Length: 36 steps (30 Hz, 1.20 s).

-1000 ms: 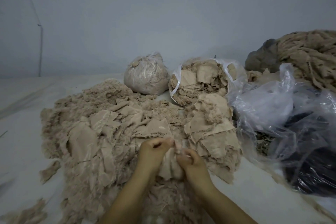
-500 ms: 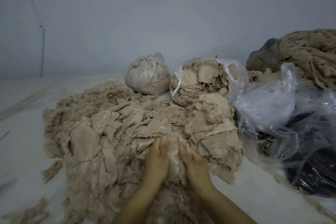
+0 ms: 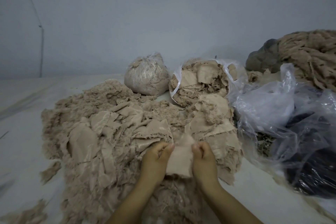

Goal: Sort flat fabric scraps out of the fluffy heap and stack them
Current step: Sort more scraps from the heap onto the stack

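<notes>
Right now both hands are clamped on one flat scrap [image 3: 180, 160], a pale beige piece held up between them near the bottom middle of the scene. The left hand [image 3: 156, 158] pinches its left edge with curled fingers, the right hand [image 3: 204, 158] grips its right edge the same way, and the two fists sit close together with only the cloth between them. The scrap hangs smooth and roughly rectangular, its lower edge a little frayed, and it blocks the stretch of heap just behind it.

Under and around the hands spreads the fluffy heap [image 3: 87, 114], a wide low mound of tan fuzz with ragged, woolly edges, running off to the left and far side over a pale sheet [image 3: 21, 114]. Flat pieces lie mixed into it, some creased, some with a faint sheen. Just to the right of the hands sits a stack of flat scraps [image 3: 214, 129], layered and overlapping, touching the heap.

Farther back stands a tied bag [image 3: 145, 76], round and stuffed with fluff. Beside it on the right, an open bag [image 3: 200, 82] lies tilted toward us, packed with flat cloth pieces. On the right edge, crumpled clear plastic [image 3: 272, 107] billows over something dark. Behind that rises a shaggy pile [image 3: 309, 54] of tan strips against the plain grey wall [image 3: 127, 14].
</notes>
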Each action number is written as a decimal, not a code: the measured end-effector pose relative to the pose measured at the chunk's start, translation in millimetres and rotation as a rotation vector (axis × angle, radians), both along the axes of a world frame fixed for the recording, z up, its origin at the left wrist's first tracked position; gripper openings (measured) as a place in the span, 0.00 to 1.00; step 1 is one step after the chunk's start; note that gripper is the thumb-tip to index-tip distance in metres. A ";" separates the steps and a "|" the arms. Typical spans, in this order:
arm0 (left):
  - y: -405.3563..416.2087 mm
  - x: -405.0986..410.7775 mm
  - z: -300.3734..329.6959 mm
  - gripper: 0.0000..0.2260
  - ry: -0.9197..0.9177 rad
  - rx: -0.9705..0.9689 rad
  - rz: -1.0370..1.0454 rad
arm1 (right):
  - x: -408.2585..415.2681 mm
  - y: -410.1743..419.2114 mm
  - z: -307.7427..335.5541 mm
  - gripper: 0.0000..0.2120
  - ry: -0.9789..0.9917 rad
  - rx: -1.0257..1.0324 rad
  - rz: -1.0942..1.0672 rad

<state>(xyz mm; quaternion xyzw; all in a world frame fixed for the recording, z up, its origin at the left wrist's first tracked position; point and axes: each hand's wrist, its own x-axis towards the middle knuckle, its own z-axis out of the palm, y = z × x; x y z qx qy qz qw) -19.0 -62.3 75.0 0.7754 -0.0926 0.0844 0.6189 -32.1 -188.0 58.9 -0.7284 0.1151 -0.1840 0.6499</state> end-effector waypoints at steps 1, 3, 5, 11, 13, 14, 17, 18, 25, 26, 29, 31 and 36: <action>1.2 0.1 0.0 0.14 0.005 -0.001 0.003 | 2.9 -1.9 5.4 0.10 -0.049 -0.026 -0.009; 0.0 -0.1 2.4 0.14 0.016 -0.039 0.018 | 13.6 -3.7 19.9 0.12 -0.102 -0.106 0.002; -0.3 2.1 6.7 0.13 0.046 -0.157 0.056 | 28.9 -9.7 39.5 0.13 -0.143 -0.139 -0.011; 37.1 6.2 2.0 0.11 0.004 0.094 0.161 | 88.1 -79.2 107.3 0.07 0.044 -0.330 -0.168; 42.2 3.5 -7.2 0.07 -0.039 0.293 0.040 | 88.6 -82.1 106.1 0.16 0.101 -0.529 -0.186; 43.1 2.9 -12.3 0.05 -0.075 0.407 -0.020 | 82.2 -74.2 99.1 0.14 0.027 -0.588 -0.169; 42.3 4.6 -23.8 0.16 -0.184 0.623 -0.118 | 51.2 -31.8 44.1 0.02 -0.043 -0.601 0.228; 42.1 5.1 -25.2 0.19 -0.198 0.643 -0.118 | 39.7 -17.0 21.9 0.04 0.047 -0.597 0.376; 46.3 11.2 -35.6 0.28 -0.106 0.729 -0.243 | 9.7 11.4 -12.5 0.08 -0.050 -0.069 0.468; 48.0 13.6 -35.9 0.27 -0.093 0.693 -0.212 | 5.9 11.2 -7.8 0.07 -0.059 0.119 0.506; 49.1 19.9 -35.3 0.22 -0.041 0.611 -0.169 | -4.4 6.3 0.6 0.09 -0.006 0.542 0.515; 46.8 18.7 -33.3 0.21 -0.042 0.549 -0.228 | -6.9 -2.5 -1.2 0.10 0.052 0.595 0.430; 38.0 14.6 -23.9 0.27 -0.043 0.353 -0.233 | -14.6 -5.6 -4.3 0.14 0.180 0.251 0.485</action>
